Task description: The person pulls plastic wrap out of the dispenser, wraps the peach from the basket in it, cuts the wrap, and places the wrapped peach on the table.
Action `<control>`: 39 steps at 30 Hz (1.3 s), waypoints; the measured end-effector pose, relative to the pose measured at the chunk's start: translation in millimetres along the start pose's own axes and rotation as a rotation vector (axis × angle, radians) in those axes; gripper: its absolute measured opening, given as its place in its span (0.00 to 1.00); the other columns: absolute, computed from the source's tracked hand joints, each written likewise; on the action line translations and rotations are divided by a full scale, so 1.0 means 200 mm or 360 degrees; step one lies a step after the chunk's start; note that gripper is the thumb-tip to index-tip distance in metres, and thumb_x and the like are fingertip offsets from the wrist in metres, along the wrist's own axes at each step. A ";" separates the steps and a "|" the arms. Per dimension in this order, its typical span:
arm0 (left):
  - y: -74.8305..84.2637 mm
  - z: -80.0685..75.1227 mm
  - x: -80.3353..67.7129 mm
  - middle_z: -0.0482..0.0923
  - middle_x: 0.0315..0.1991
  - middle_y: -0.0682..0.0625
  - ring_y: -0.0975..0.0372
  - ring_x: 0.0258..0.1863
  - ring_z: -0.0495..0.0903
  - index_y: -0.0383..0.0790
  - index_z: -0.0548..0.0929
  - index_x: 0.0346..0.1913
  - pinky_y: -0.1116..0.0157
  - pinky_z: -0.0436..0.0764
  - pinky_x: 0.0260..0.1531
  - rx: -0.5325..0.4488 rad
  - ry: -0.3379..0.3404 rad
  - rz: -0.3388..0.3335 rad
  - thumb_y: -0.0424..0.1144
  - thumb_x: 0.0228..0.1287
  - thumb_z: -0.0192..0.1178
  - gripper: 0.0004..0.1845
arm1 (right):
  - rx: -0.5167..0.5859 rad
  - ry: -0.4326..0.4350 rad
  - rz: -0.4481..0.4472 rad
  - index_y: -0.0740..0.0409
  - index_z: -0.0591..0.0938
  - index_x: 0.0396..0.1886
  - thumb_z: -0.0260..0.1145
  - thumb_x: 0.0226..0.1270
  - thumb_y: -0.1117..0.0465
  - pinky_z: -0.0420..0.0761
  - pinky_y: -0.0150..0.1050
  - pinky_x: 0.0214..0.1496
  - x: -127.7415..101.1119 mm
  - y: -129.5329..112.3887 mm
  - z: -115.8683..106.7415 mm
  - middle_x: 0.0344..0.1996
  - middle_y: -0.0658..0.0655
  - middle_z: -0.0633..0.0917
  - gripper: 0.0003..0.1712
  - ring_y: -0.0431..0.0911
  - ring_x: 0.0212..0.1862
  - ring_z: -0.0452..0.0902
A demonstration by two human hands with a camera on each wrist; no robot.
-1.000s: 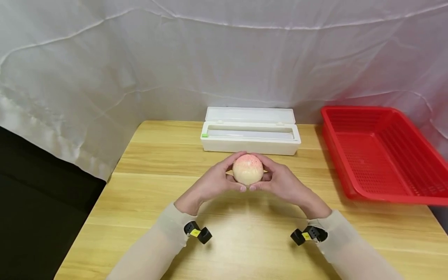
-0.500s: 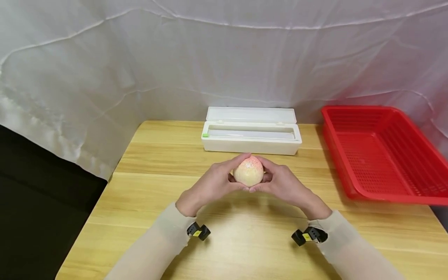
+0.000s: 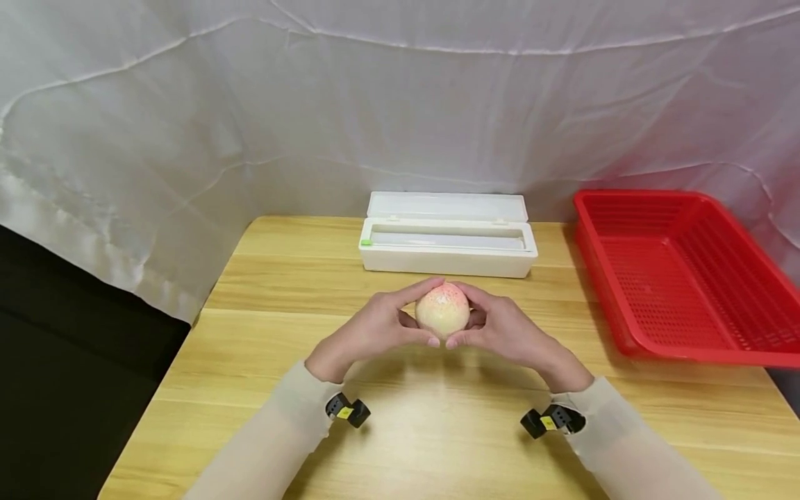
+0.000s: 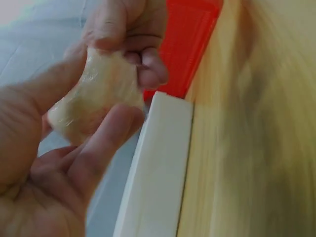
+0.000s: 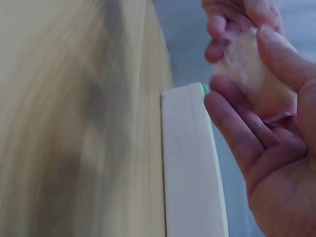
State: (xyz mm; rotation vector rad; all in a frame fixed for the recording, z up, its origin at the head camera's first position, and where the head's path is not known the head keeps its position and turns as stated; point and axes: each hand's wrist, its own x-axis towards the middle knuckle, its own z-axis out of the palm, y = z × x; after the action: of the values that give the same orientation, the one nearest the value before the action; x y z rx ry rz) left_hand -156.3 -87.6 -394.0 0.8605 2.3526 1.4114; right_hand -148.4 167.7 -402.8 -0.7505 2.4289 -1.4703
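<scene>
A peach [image 3: 442,312], pale yellow with a pink, speckled top, is held above the table between both hands. Shiny, wrinkled clear film shows on its skin in the left wrist view, where the peach [image 4: 98,94] is partly hidden by fingers. My left hand [image 3: 378,323] grips it from the left, thumb on the near side and fingers round the far side. From the right, my right hand [image 3: 507,326] holds it the same way; the two thumb tips lie close together but apart. In the right wrist view, curled fingers and thumb of the right hand [image 5: 276,148] surround the peach.
Behind the hands stands a white cling film dispenser [image 3: 448,262], lid raised, a roll inside and a green tab on its left edge. A red plastic basket [image 3: 625,305] sits at the right of the wooden table [image 3: 262,347]. A pale curtain [image 3: 400,118] hangs behind.
The peach has come slightly nearer and turned a little between the hands. My left hand has shifted slightly left, and the thumb tips have parted since half a second ago.
</scene>
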 end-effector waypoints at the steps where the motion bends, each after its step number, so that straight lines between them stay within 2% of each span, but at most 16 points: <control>1: 0.00 0.00 0.00 0.80 0.68 0.43 0.65 0.39 0.91 0.62 0.67 0.81 0.66 0.88 0.43 -0.0016 0.0008 -0.0013 0.38 0.63 0.76 0.46 | 0.0015 -0.0007 0.0009 0.58 0.70 0.78 0.83 0.58 0.59 0.89 0.35 0.50 0.00 0.00 0.00 0.60 0.61 0.85 0.50 0.45 0.49 0.89; 5: 0.00 0.01 0.00 0.79 0.69 0.42 0.62 0.40 0.92 0.60 0.67 0.81 0.65 0.89 0.43 -0.0043 0.0012 -0.0017 0.37 0.66 0.74 0.43 | 0.0064 -0.0001 0.0052 0.56 0.73 0.77 0.82 0.61 0.57 0.88 0.35 0.51 0.00 0.00 -0.01 0.60 0.59 0.85 0.45 0.46 0.52 0.88; 9: -0.01 -0.01 -0.01 0.76 0.71 0.41 0.49 0.46 0.91 0.60 0.66 0.81 0.56 0.90 0.47 -0.0322 -0.0089 -0.0108 0.41 0.78 0.63 0.33 | 0.0235 -0.0098 0.0062 0.60 0.73 0.76 0.76 0.69 0.59 0.89 0.39 0.52 0.01 0.02 -0.03 0.60 0.63 0.84 0.39 0.49 0.53 0.87; 11: -0.01 -0.02 -0.01 0.75 0.71 0.41 0.42 0.49 0.90 0.59 0.65 0.82 0.51 0.90 0.49 -0.0462 -0.0131 -0.0161 0.44 0.83 0.56 0.29 | 0.0308 -0.0168 0.0075 0.62 0.70 0.78 0.76 0.70 0.60 0.88 0.40 0.53 0.00 0.03 -0.04 0.61 0.65 0.84 0.41 0.49 0.53 0.86; 13: -0.01 -0.02 -0.01 0.75 0.72 0.41 0.41 0.50 0.89 0.58 0.65 0.82 0.50 0.89 0.50 -0.0533 -0.0145 -0.0189 0.45 0.84 0.53 0.28 | 0.0359 -0.0227 0.0096 0.62 0.65 0.81 0.77 0.68 0.60 0.89 0.40 0.53 0.00 0.03 -0.04 0.61 0.67 0.83 0.46 0.52 0.53 0.87; 16: 0.00 -0.02 -0.01 0.73 0.73 0.46 0.46 0.46 0.91 0.64 0.63 0.82 0.58 0.89 0.51 -0.0436 -0.0129 -0.0201 0.43 0.76 0.66 0.37 | 0.0214 -0.0189 0.0060 0.60 0.64 0.82 0.83 0.60 0.58 0.88 0.37 0.52 -0.01 0.01 -0.03 0.62 0.66 0.83 0.55 0.49 0.52 0.88; 20: 0.00 -0.02 -0.01 0.77 0.70 0.46 0.58 0.40 0.92 0.66 0.63 0.82 0.63 0.87 0.47 -0.0208 -0.0092 -0.0131 0.39 0.62 0.78 0.49 | -0.0008 -0.0080 -0.0024 0.60 0.70 0.78 0.84 0.57 0.58 0.89 0.36 0.50 -0.01 0.01 -0.01 0.58 0.62 0.87 0.51 0.44 0.47 0.89; 23: 0.00 -0.01 -0.01 0.81 0.65 0.44 0.57 0.39 0.92 0.63 0.65 0.82 0.63 0.88 0.43 -0.0127 -0.0067 -0.0097 0.37 0.63 0.77 0.48 | -0.0055 -0.0095 -0.0037 0.60 0.71 0.77 0.83 0.59 0.57 0.88 0.36 0.52 -0.01 0.01 -0.02 0.55 0.59 0.88 0.48 0.43 0.47 0.89; 27: 0.01 -0.01 -0.02 0.81 0.64 0.44 0.56 0.38 0.92 0.61 0.65 0.82 0.64 0.87 0.41 -0.0128 -0.0072 -0.0131 0.37 0.64 0.76 0.47 | 0.0039 -0.0185 0.0006 0.59 0.68 0.79 0.84 0.57 0.57 0.88 0.37 0.53 -0.01 0.01 -0.02 0.55 0.59 0.87 0.53 0.49 0.49 0.89; 29: 0.01 -0.02 -0.02 0.81 0.64 0.43 0.56 0.37 0.91 0.60 0.65 0.82 0.64 0.87 0.41 -0.0137 -0.0077 -0.0132 0.38 0.64 0.76 0.47 | 0.0018 -0.0161 -0.0006 0.59 0.69 0.78 0.85 0.55 0.56 0.88 0.37 0.51 -0.01 0.01 -0.01 0.55 0.59 0.88 0.53 0.49 0.49 0.89; 33: 0.01 -0.02 -0.02 0.82 0.63 0.43 0.53 0.38 0.92 0.60 0.65 0.82 0.64 0.87 0.39 -0.0132 -0.0074 -0.0116 0.38 0.64 0.76 0.46 | -0.0126 -0.0044 -0.0071 0.62 0.73 0.74 0.85 0.56 0.55 0.88 0.35 0.49 -0.01 0.02 0.01 0.55 0.59 0.89 0.48 0.42 0.46 0.88; 36: 0.01 -0.01 -0.02 0.83 0.62 0.44 0.55 0.38 0.92 0.60 0.66 0.81 0.65 0.87 0.40 -0.0066 -0.0030 -0.0071 0.36 0.64 0.76 0.46 | -0.0084 -0.0036 -0.0046 0.59 0.72 0.76 0.84 0.58 0.58 0.88 0.36 0.48 -0.01 0.03 0.01 0.54 0.59 0.88 0.48 0.43 0.44 0.87; 39: 0.00 0.01 -0.01 0.80 0.67 0.45 0.60 0.42 0.90 0.60 0.65 0.81 0.67 0.88 0.45 -0.0008 0.0012 -0.0004 0.34 0.62 0.76 0.48 | 0.0003 -0.0022 0.0018 0.53 0.69 0.80 0.82 0.60 0.59 0.87 0.36 0.48 0.00 0.03 0.00 0.58 0.58 0.85 0.49 0.46 0.44 0.86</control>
State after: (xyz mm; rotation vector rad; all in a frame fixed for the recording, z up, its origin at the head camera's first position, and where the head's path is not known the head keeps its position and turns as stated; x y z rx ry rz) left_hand -153.5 -87.1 -395.4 0.8518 2.3537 1.4217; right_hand -150.1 171.1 -408.1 -0.7427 2.4176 -1.4583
